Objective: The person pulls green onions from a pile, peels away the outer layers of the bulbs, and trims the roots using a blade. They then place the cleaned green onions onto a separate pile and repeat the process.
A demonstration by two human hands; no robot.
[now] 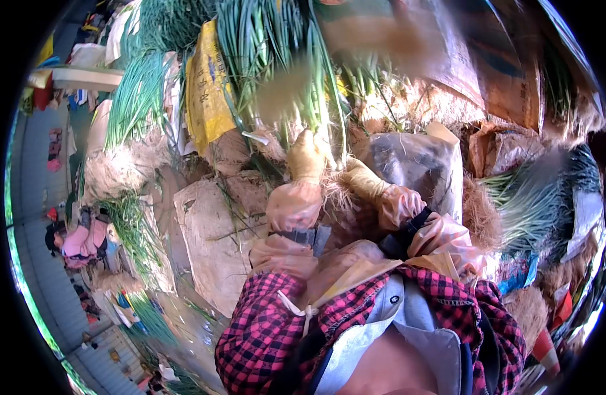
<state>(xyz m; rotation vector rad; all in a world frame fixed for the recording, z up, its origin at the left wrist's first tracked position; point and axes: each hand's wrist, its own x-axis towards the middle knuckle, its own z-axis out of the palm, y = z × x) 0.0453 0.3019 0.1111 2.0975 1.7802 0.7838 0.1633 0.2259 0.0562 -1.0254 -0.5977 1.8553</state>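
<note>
My left hand [307, 158], in a yellowish glove, is closed around the pale lower stems of a bunch of green onions [316, 99]. The long green leaves reach up and away from me. Fine tan roots [337, 189] hang between my hands. My right hand [364, 179], gloved alike, comes in from the right with its fingers curled at the root end of this bunch; its fingertips are partly hidden. More green onions [257, 39] lie just beyond my left hand, beside a yellow printed sack [207, 92].
A plastic-wrapped block [418, 168] stands right of my right hand. Flattened pale sacking [217, 230] lies to the left. Bundled green onions [138, 99] stand at left, others [526, 204] at right. Another person in pink [85, 237] sits far left. Blurred smears cover parts of the upper view.
</note>
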